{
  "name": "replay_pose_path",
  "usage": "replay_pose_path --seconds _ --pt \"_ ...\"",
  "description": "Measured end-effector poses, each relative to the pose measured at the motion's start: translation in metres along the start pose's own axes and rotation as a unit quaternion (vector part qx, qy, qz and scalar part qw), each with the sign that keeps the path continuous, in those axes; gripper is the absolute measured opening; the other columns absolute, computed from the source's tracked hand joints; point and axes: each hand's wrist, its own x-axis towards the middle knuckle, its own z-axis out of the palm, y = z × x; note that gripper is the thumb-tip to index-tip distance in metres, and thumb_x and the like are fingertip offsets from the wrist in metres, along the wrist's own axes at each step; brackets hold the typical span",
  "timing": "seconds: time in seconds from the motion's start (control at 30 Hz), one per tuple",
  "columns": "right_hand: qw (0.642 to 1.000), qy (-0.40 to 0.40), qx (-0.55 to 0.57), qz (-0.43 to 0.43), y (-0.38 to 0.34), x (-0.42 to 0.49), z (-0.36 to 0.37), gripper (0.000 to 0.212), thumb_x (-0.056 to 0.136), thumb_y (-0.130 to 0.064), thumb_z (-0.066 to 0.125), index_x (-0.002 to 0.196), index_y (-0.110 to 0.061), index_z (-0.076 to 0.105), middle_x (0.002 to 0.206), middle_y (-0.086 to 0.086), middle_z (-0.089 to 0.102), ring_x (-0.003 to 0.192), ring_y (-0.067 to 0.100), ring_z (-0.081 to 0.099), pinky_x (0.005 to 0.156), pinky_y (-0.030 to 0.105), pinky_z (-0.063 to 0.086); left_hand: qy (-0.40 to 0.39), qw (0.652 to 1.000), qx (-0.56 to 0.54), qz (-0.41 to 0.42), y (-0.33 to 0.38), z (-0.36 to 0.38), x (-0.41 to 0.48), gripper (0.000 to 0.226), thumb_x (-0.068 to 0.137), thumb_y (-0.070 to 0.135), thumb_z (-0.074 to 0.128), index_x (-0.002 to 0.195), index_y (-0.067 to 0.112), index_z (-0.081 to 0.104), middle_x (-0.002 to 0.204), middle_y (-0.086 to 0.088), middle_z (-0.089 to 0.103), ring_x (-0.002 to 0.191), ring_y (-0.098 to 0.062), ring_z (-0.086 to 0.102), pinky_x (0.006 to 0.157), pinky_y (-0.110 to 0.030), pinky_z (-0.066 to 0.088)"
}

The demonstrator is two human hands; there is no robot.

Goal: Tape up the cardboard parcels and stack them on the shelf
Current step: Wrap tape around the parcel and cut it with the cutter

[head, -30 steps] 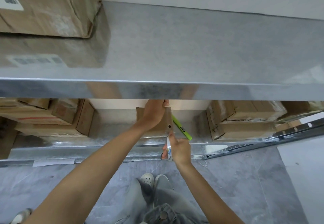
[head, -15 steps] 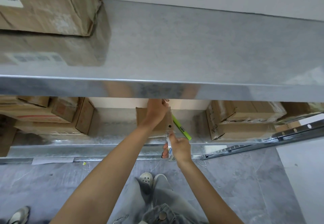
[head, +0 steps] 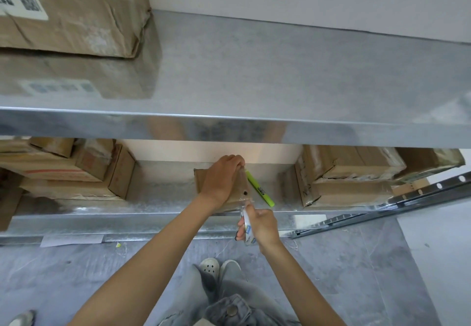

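Little has shifted — the left hand [head: 222, 178] still presses the small parcel [head: 201, 183], fingers flat; the right hand [head: 260, 225], at its 5 o'clock, stays clamped on the tape roll [head: 247, 231] — taping continues.

L hand [head: 222, 177] slid slightly back along small parcel [head: 201, 183]; otherwise no change.

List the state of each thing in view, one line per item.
Small parcel: on lower shelf, being taped.
Left hand: pressing on the parcel.
Right hand: gripping the tape roll.
Green marker: capped, lying beside the parcel.
Large box: closed, on upper shelf.
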Motion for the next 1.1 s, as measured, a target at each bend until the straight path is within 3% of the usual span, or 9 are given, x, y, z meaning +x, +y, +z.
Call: replay_pose_path --seconds 0.07,0.13,0.23,0.37,0.5,0.57,0.67,0.9,1.1 --pt "1.000 0.000 -0.002 -0.001 0.000 0.000 -0.001 0.061 0.097 -0.036 0.048 0.046 -0.006 0.060 0.042 0.012 0.058 0.038 0.023 0.059 0.059 0.036 0.056 -0.018 1.000 0.007 -0.008 0.002 -0.004 -0.004 0.026 0.103 0.020 0.038 0.113 0.018 0.062 0.115 0.002 0.061 0.105 -0.016 0.054 0.077 -0.027 0.042" --pt "1.000 -0.001 0.002 0.002 0.001 -0.001 -0.002 0.060 0.098 -0.035 0.047 0.048 -0.004 0.060 0.042 0.012 0.058 0.037 0.022 0.058 0.055 0.033 0.055 -0.049 0.998 0.044 0.013 0.002 -0.006 -0.009 0.028 0.102 0.026 0.043 0.124 0.019 0.058 0.130 0.003 0.056 0.121 -0.018 0.048 0.092 -0.026 0.036" --pt "1.000 -0.005 0.011 0.002 0.001 -0.001 -0.004 0.061 0.097 -0.036 0.048 0.047 -0.004 0.059 0.042 0.012 0.057 0.037 0.023 0.057 0.057 0.035 0.055 -0.125 0.989 0.078 0.010 -0.001 -0.009 -0.012 0.054 0.092 0.046 0.057 0.140 0.025 0.045 0.152 0.009 0.035 0.142 -0.015 0.024 0.117 -0.029 0.006" --pt "1.000 -0.011 0.023 0.009 -0.001 0.000 -0.003 0.064 0.095 -0.043 0.049 0.044 -0.004 0.058 0.043 0.015 0.058 0.036 0.024 0.057 0.052 0.033 0.054 -0.168 0.979 0.112 0.026 -0.011 -0.006 -0.010 0.083 0.081 0.063 0.061 0.150 0.029 0.030 0.158 0.011 0.018 0.147 -0.009 0.007 0.113 -0.026 -0.014" --pt "1.000 -0.017 0.014 0.007 0.001 0.001 0.001 0.066 0.097 -0.044 0.046 0.045 -0.005 0.058 0.043 0.015 0.058 0.038 0.025 0.058 0.049 0.027 0.051 -0.142 0.987 0.074 -0.007 -0.012 -0.003 -0.011 0.075 0.080 0.054 0.067 0.146 0.030 0.039 0.152 0.011 0.031 0.142 -0.015 0.022 0.117 -0.025 0.004" --pt "1.000 -0.017 0.017 0.004 0.002 0.001 0.000 0.064 0.099 -0.038 0.045 0.046 -0.004 0.058 0.042 0.013 0.057 0.037 0.024 0.057 0.048 0.027 0.051 -0.119 0.992 0.016 -0.031 -0.011 -0.001 -0.009 0.064 0.080 0.046 0.072 0.138 0.028 0.052 0.142 0.009 0.043 0.132 -0.016 0.035 0.108 -0.024 0.023" --pt "1.000 -0.017 0.011 0.001 0.001 0.000 -0.001 0.063 0.099 -0.036 0.045 0.046 -0.004 0.057 0.041 0.012 0.057 0.036 0.023 0.056 0.051 0.029 0.051 -0.087 0.994 -0.045 -0.054 -0.009 0.002 -0.005 0.050 0.079 0.034 0.076 0.126 0.023 0.064 0.128 0.007 0.054 0.120 -0.014 0.047 0.099 -0.023 0.036" --pt "1.000 -0.018 0.013 -0.003 0.001 -0.001 0.001 0.065 0.098 -0.039 0.046 0.043 -0.007 0.058 0.043 0.013 0.057 0.036 0.024 0.056 0.054 0.032 0.053 -0.016 0.990 -0.111 -0.086 -0.004 0.004 -0.002 0.031 0.083 0.024 0.073 0.114 0.021 0.071 0.114 0.008 0.064 0.103 -0.007 0.054 0.081 -0.011 0.036" --pt "1.000 -0.020 -0.012 -0.014 0.001 0.000 -0.002 0.061 0.098 -0.035 0.046 0.047 -0.005 0.058 0.042 0.011 0.058 0.037 0.021 0.058 0.050 0.026 0.050 -0.013 0.992 -0.105 -0.069 -0.006 0.004 -0.005 0.034 0.088 0.024 0.068 0.121 0.021 0.066 0.123 0.005 0.065 0.112 -0.011 0.054 0.090 -0.014 0.034"
